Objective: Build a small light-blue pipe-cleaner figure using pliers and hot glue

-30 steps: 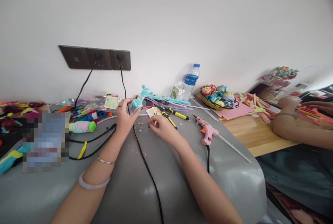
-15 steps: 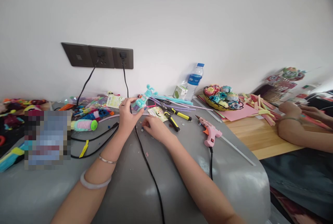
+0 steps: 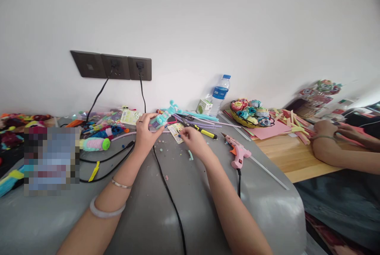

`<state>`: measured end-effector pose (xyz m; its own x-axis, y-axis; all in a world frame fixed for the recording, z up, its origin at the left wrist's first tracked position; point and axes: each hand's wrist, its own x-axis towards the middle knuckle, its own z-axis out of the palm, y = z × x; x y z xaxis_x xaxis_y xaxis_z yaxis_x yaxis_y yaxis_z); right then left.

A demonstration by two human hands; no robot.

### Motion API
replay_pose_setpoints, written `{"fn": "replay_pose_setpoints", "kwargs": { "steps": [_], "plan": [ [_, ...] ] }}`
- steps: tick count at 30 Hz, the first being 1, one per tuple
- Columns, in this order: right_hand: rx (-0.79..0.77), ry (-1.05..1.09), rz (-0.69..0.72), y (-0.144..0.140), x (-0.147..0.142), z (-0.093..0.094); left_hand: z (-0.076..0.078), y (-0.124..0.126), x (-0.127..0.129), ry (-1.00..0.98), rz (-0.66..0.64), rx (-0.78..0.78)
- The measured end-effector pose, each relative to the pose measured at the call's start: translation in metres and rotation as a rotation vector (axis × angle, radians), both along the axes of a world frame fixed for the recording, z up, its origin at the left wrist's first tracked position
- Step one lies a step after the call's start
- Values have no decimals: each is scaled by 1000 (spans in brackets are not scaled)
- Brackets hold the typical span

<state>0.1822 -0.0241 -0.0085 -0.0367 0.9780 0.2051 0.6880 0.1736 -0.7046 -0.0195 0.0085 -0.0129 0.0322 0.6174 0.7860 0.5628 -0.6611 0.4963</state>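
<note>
My left hand (image 3: 147, 132) is closed around a fuzzy turquoise pipe-cleaner figure (image 3: 166, 117), tilted above the grey table. Just right of it, my right hand (image 3: 195, 143) has its fingers curled together in a pinch; whatever they hold, if anything, is too small to make out. Beneath that hand lies a short turquoise piece (image 3: 190, 155). Yellow-and-black handled pliers (image 3: 206, 131) rest behind it, partly covered by the hand. A printed card (image 3: 175, 132) lies between my hands, and turquoise and purple pipe cleaners (image 3: 198, 117) are bundled at the back.
A pink hot glue gun (image 3: 238, 153) with a black cable lies at right. Beyond it are a basket of paper roses (image 3: 251, 112) and a water bottle (image 3: 220, 93). Black cords (image 3: 168, 184) cross the table. A co-worker's arms (image 3: 335, 148) are at far right.
My right hand has moved right, away from the figure, uncovering the card and the short turquoise piece while covering part of the pliers. My left hand keeps the figure nearly in place.
</note>
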Motion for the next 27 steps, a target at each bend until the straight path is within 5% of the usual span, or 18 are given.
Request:
{"fn": "replay_pose_setpoints", "kwargs": {
  "steps": [6,12,27],
  "plan": [
    [321,134,-306,0,37,37,-2,1,0,138,-49,28],
    [390,142,-77,-6,23,63,-3,0,1,202,-75,53],
    [363,22,-6,-5,17,60,0,-3,2,220,-70,46]
  ]
}}
